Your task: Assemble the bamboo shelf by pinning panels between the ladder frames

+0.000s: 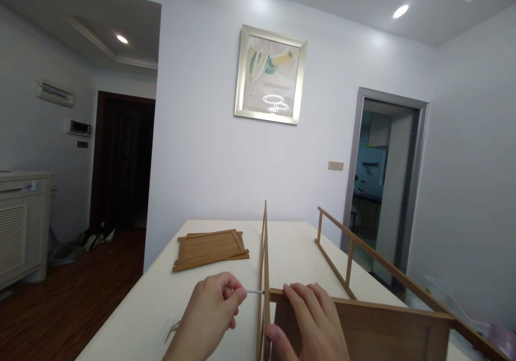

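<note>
My left hand pinches a thin metal screw and holds its tip against the upright wooden side frame. My right hand rests curled over the top edge of a wooden shelf panel, thumb on the near face, holding it against that frame. A second wooden side frame with rails stands upright on the right, along the panel's far end.
Stacked flat wooden panels lie on the white table at left centre. A small dark item lies by my left wrist. White wall with a framed picture ahead, doorway at right, dark door at left.
</note>
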The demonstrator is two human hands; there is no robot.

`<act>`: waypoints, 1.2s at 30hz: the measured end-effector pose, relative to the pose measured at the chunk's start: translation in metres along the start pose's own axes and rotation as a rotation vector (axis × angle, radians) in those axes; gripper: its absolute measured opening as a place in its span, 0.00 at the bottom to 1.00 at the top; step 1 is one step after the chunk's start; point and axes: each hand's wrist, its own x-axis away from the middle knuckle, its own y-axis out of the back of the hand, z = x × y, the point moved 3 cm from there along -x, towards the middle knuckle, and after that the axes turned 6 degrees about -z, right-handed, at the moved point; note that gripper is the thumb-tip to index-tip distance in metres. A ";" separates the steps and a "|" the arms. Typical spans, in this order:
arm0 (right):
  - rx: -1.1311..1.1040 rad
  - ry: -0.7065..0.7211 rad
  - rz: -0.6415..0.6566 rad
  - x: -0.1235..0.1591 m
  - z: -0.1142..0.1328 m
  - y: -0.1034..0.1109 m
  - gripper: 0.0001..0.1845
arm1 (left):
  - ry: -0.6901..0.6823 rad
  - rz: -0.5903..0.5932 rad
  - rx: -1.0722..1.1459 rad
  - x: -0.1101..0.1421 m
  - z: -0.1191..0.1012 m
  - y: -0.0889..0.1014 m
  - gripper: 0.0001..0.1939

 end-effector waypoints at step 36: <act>-0.076 -0.039 -0.006 0.000 0.000 -0.001 0.27 | 0.166 -0.029 0.624 0.003 0.000 -0.014 0.16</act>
